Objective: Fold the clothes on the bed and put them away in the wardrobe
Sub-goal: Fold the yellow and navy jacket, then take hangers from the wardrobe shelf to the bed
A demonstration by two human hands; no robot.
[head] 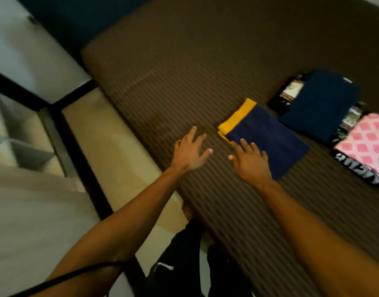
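Note:
A folded navy garment with a yellow band (270, 133) lies on the brown striped bed (173, 71). My right hand (249, 159) lies over its near corner with fingers spread and straight. My left hand (189, 152) hovers beside it over the bare bedcover, fingers spread, holding nothing. Further right lie a folded dark blue garment (321, 103) and a folded pink checked garment (368, 140), each on top of black printed clothes (287, 91).
The bed's left edge (111, 133) runs diagonally, with pale floor tiles (34, 221) and dark bands beyond it. My dark trousers (184, 254) show at the bottom. A black cable (66, 277) crosses my left forearm. The far half of the bedcover is bare.

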